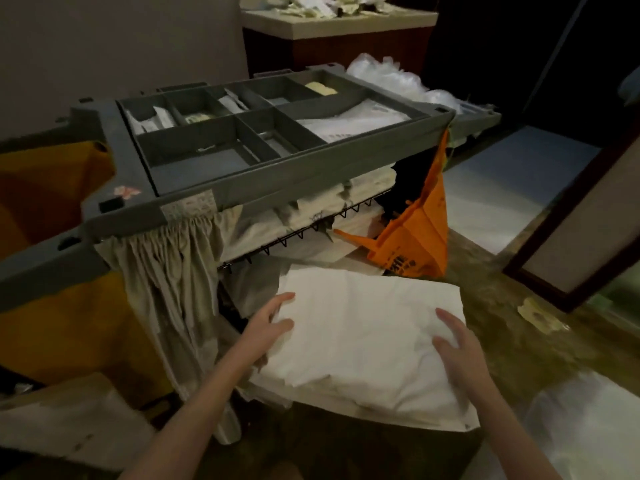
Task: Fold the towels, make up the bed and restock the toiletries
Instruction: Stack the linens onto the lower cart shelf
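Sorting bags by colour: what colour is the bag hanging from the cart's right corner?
Orange, with dark print. The bag shows in the head view.

Folded linen (363, 341) lies before the cart (194, 188).

Pretty tight above that folded white linen stack (363, 341): black wire shelf (304, 230) overhead, hanging orange fabric bag (415, 237) behind, floor open on the right.

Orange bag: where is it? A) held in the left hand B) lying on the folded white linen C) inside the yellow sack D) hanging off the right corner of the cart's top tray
D: the orange bag hangs from the right corner of the grey tray, clear of both hands.
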Demonstrator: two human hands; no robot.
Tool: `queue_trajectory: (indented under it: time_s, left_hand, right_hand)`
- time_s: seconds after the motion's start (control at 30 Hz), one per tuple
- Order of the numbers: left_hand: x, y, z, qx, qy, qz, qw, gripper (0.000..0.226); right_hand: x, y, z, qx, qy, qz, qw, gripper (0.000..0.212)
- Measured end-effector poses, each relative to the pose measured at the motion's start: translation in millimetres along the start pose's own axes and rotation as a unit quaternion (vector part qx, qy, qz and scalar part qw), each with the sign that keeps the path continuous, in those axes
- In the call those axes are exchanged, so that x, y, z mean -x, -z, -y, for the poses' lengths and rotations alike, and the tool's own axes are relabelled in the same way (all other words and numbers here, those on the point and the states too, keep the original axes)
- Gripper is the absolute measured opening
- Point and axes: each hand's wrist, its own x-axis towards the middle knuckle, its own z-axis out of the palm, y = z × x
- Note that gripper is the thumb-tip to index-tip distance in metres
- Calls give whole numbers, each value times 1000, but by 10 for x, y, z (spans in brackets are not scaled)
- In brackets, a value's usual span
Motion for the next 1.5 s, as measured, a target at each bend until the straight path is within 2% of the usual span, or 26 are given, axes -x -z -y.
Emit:
queue_trajectory:
  time_s: [0.13, 0.23, 0.37, 0.6, 0.77, 1.0, 1.17, 1.23, 1.37, 1.5]
  left_hand:
    - [-418, -186, 341, 6, -19, -37, 999, 46]
    - [-673, -199, 436, -10, -35, -36, 999, 46]
    - [-1049, -245, 809, -4, -45, -83, 996, 44]
    - [-1410, -253, 1301, 38, -153, -163, 974, 41]
    - [-1371, -371, 1598, 74, -210, -199, 954, 42]
    - [-1194, -438, 1853, 132, -198, -213, 947, 48]
    - [-1098, -329, 1966, 160, -218, -162, 949, 60]
    - [-1104, -263, 2033, 169, -224, -160, 947, 63]
    - [-1172, -148, 2096, 207, -243, -234, 918, 68]
    - [-1296, -100, 2085, 251, -254, -311, 881, 60]
  right_hand:
    - [-587, -220, -297, -10, 34, 18, 999, 45]
    - [-932, -310, -420, -36, 44, 6, 998, 44]
    - [-1495, -704, -679, -78, 96, 36, 992, 43]
    - [-2001, -1281, -1074, -171, 184, 37, 967, 45]
    - [-2030, -1445, -1230, -147, 255, 24, 955, 47]
    - [-1946, -1373, -1193, -116, 237, 79, 961, 63]
    - [-2038, -1464, -1122, -141, 263, 153, 942, 84]
    - [-2121, -1574, -1113, -165, 262, 158, 938, 83]
    - [-2322, -1848, -1055, -245, 236, 144, 929, 71]
    - [-2480, -2064, -876, -272, 226, 135, 926, 60]
